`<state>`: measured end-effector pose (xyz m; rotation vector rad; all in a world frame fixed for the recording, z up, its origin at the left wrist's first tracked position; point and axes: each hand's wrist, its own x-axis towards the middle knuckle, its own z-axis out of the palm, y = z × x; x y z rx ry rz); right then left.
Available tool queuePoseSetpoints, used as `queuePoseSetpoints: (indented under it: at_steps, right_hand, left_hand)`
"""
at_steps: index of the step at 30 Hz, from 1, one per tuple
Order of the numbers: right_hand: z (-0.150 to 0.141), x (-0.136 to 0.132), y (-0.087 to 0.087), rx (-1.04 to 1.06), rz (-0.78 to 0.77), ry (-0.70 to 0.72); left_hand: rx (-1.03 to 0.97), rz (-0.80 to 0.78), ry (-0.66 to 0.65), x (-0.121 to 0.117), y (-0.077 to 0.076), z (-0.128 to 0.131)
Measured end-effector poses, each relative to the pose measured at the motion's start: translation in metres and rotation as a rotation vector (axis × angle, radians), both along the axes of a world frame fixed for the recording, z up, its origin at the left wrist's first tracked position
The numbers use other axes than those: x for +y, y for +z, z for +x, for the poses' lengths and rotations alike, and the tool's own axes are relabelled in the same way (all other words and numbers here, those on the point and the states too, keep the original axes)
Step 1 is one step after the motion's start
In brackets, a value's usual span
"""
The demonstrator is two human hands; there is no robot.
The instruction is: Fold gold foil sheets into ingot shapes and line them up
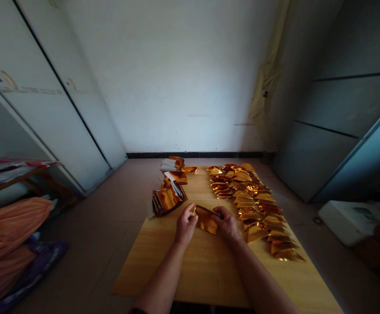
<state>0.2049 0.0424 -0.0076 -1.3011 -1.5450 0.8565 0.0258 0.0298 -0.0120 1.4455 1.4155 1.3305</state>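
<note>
Gold foil sheet (207, 219) between left hand (186, 222) and right hand (225, 222), above wooden table (206, 270).

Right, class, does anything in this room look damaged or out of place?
Yes: on the wall, the brownish covering around the dark fitting looks crumpled and uneven, unlike the smoother surface beside it. Nothing looks spilled on the table.

From my remote view, a pale wall (176, 87) rose behind the wooden table (209, 270), with 1 dark baseboard (196, 155) running along its foot, beyond the table's far edge. I saw dull tiled floor (101, 231) past the left edge, and 1 white cabinet (55, 100) with 2 curved handles. Past the right edge stood a grey cabinet-like unit (347, 104). Cool, dim light brightened the wall's middle, leaving the corners shadowed.
</note>
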Motion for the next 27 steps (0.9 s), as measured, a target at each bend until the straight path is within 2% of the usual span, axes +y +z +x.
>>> queuePoseSetpoints:
  at_steps: [3, 6, 11, 13, 15, 18, 19, 21, 24, 27]
  right_hand:
    - [0.0, -0.003, 0.005, 0.002, 0.0, 0.054]
    - [-0.001, -0.003, 0.005, 0.037, -0.004, 0.022]
    - [-0.005, 0.003, -0.009, 0.121, -0.068, -0.046]
    - [-0.006, 0.005, -0.013, 0.108, -0.035, -0.066]
    - [-0.006, 0.004, -0.012, 0.011, 0.092, -0.101]
    - [-0.006, -0.006, -0.002, -0.243, 0.372, -0.143]
    - [-0.006, -0.011, 0.003, -0.335, 0.429, -0.112]
    - [-0.006, -0.023, 0.011, -0.489, 0.456, 0.021]
    - [-0.007, -0.036, 0.018, -0.659, 0.409, 0.216]
    - [-0.008, -0.04, 0.02, -0.748, 0.346, 0.259]
  left_hand:
    - [0.005, 0.003, -0.002, 0.0, -0.001, -0.001]
    - [0.012, 0.022, 0.001, -0.001, 0.002, 0.0]
    - [0.02, 0.06, -0.006, -0.004, 0.007, 0.002]
    - [0.053, 0.069, 0.001, -0.004, 0.006, 0.003]
    - [0.123, 0.075, 0.026, -0.003, 0.005, 0.003]
    - [0.266, 0.06, 0.072, -0.002, 0.002, 0.005]
    - [0.304, 0.051, 0.086, -0.002, 0.002, 0.006]
    - [0.349, 0.04, 0.114, -0.002, 0.002, 0.007]
    - [0.365, 0.033, 0.146, -0.001, 0.002, 0.009]
    - [0.386, 0.031, 0.139, 0.0, 0.001, 0.009]
